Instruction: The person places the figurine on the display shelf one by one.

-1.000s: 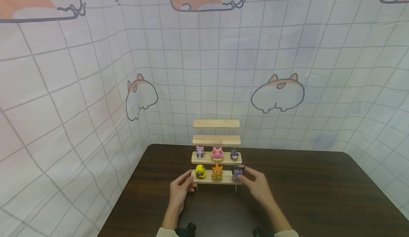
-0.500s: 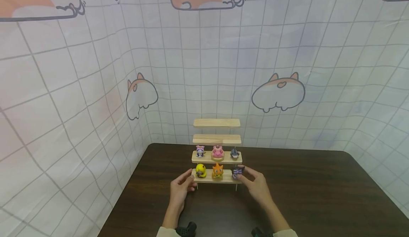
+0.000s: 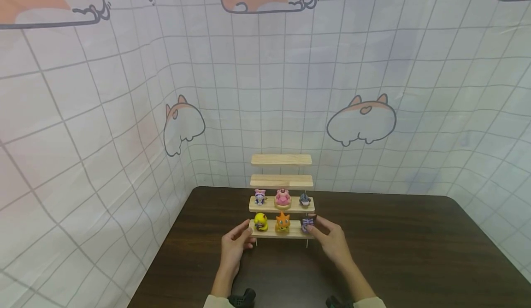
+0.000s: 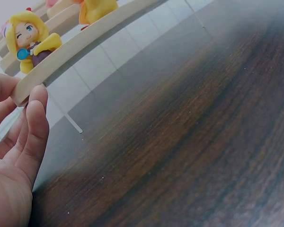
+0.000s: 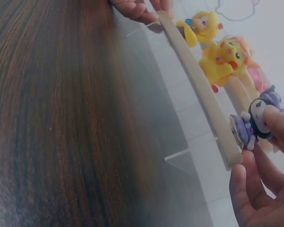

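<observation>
My left hand (image 3: 233, 247) grips the left end of the bottom shelf of a wooden display stand (image 3: 270, 234), thumb on top and fingers below in the left wrist view. At the same shelf's right end, my right hand (image 3: 335, 243) pinches a purple-and-black figurine (image 5: 259, 118) with the thumb at its face. The figurine's base is at the shelf top; whether it bears its full weight I cannot tell. Left of it on that shelf stand an orange-and-yellow figurine (image 3: 282, 223) and a yellow-haired figurine (image 4: 31, 40), both upright.
One tier up stand a pink-eared figurine (image 3: 259, 198), a pink figurine (image 3: 283, 198) and a small grey figurine (image 3: 304, 200). Two bare shelves (image 3: 281, 159) rise behind. The stand's thin legs rest on a dark wood table (image 3: 386, 243), with a patterned cloth (image 3: 265, 114) behind.
The purple-and-black figurine has turned and shifted very slightly in my right fingers. My left hand keeps its place on the shelf end.
</observation>
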`<act>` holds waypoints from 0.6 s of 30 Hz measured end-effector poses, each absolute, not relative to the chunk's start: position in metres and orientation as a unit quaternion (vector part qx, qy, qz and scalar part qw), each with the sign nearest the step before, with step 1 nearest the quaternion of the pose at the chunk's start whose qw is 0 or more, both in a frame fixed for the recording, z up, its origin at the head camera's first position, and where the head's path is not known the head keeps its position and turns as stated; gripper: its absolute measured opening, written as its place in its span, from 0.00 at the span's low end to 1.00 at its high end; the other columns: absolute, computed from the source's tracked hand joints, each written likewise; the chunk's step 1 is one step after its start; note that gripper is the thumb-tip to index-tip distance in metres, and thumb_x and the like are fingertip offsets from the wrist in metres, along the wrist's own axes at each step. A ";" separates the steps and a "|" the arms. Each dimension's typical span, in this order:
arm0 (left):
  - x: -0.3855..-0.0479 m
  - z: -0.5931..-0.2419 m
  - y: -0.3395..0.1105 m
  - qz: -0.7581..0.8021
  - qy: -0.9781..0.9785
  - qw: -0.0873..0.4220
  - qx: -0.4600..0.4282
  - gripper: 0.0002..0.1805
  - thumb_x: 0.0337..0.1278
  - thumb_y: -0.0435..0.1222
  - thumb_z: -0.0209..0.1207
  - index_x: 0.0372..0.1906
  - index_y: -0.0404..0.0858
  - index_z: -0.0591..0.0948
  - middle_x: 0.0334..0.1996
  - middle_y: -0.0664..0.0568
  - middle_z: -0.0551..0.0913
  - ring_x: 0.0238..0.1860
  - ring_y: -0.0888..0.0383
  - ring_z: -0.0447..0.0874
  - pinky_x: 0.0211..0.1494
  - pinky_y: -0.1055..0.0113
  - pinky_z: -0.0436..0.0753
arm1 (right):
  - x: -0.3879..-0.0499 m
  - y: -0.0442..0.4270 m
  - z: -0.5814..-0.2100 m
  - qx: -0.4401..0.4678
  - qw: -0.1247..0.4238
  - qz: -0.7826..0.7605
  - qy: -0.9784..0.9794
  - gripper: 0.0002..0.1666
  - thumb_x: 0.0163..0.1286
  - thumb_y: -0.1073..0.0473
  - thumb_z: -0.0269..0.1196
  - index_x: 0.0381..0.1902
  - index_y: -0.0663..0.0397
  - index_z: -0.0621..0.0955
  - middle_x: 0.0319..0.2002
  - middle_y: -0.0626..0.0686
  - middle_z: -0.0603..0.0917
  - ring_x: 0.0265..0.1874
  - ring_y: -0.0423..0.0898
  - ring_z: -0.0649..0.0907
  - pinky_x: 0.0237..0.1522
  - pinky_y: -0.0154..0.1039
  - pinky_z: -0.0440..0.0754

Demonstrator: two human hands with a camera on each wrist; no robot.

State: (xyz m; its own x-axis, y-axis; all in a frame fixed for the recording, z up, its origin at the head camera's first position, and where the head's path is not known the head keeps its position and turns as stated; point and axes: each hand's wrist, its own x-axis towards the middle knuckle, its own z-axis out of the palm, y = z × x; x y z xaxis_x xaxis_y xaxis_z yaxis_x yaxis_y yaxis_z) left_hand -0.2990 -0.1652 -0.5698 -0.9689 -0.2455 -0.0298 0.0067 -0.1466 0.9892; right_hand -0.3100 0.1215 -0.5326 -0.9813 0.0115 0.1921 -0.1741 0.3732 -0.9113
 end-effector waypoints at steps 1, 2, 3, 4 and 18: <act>-0.299 -0.570 -0.165 -0.751 -0.648 0.084 0.093 0.23 0.69 0.36 0.64 0.65 0.35 0.80 0.36 0.53 0.87 0.30 0.61 0.87 0.32 0.70 0.86 | -0.310 0.121 -0.532 0.048 0.084 0.556 -0.826 0.32 0.66 0.49 0.72 0.64 0.58 0.82 0.64 0.63 0.81 0.68 0.64 0.76 0.71 0.63 0.71; -0.300 -0.570 -0.165 -0.751 -0.648 0.084 0.094 0.22 0.69 0.36 0.64 0.65 0.36 0.80 0.36 0.53 0.87 0.30 0.61 0.87 0.32 0.70 0.86 | -0.310 0.121 -0.532 0.046 0.084 0.555 -0.826 0.32 0.66 0.49 0.73 0.64 0.58 0.82 0.64 0.63 0.81 0.68 0.64 0.76 0.71 0.63 0.71; -0.300 -0.569 -0.165 -0.750 -0.649 0.085 0.094 0.22 0.69 0.36 0.64 0.65 0.36 0.80 0.36 0.53 0.87 0.30 0.61 0.87 0.32 0.70 0.87 | -0.310 0.121 -0.531 0.044 0.085 0.555 -0.827 0.32 0.66 0.50 0.73 0.64 0.59 0.81 0.63 0.63 0.81 0.68 0.64 0.76 0.71 0.63 0.71; -0.300 -0.569 -0.165 -0.749 -0.650 0.085 0.094 0.22 0.69 0.36 0.64 0.65 0.36 0.80 0.36 0.53 0.87 0.30 0.61 0.87 0.32 0.70 0.87 | -0.310 0.120 -0.531 0.042 0.085 0.555 -0.827 0.32 0.66 0.50 0.73 0.64 0.59 0.81 0.63 0.63 0.82 0.68 0.64 0.77 0.71 0.63 0.71; -0.298 -0.571 -0.165 -0.748 -0.651 0.093 0.090 0.23 0.67 0.38 0.66 0.64 0.35 0.81 0.39 0.48 0.88 0.30 0.61 0.88 0.32 0.70 0.87 | -0.308 0.117 -0.533 0.040 0.095 0.566 -0.818 0.31 0.66 0.49 0.73 0.62 0.57 0.83 0.58 0.61 0.86 0.64 0.62 0.81 0.67 0.60 0.76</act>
